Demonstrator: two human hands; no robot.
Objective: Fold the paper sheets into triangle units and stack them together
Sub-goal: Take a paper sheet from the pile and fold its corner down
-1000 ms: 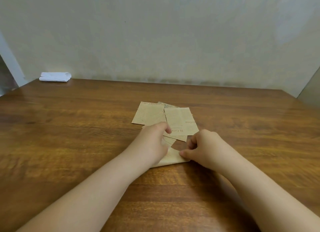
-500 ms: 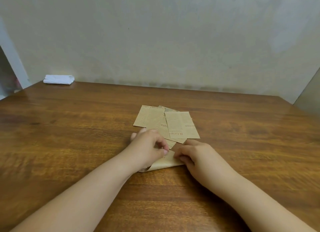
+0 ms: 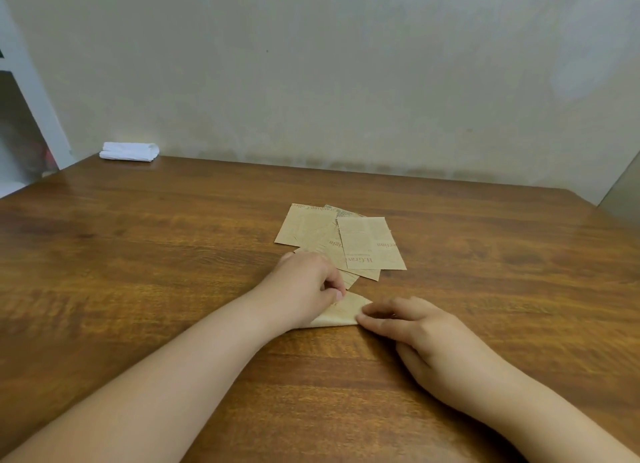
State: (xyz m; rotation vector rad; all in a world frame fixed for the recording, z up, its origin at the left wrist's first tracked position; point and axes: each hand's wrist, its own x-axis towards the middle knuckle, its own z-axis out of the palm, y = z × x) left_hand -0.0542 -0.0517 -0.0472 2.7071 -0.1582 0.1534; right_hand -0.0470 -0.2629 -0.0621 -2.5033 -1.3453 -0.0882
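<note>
A small folded piece of tan printed paper [image 3: 343,313] lies on the wooden table [image 3: 138,255] between my hands. My left hand [image 3: 304,288] covers its left part, fingers curled down onto it. My right hand [image 3: 412,327] lies flatter, its fingertips pressing the paper's right corner. Just behind, several flat tan sheets [image 3: 346,241] with newspaper print overlap in a loose pile; my left hand hides the pile's near edge.
A folded white cloth [image 3: 129,151] sits at the table's far left corner against the wall. The table's left edge runs diagonally at the far left, and a wall closes the back.
My right hand has slid right and flattened, from pinching the folded paper's middle to pressing its right corner. The left hand stayed on the paper's left part. The camera has tilted slightly.
</note>
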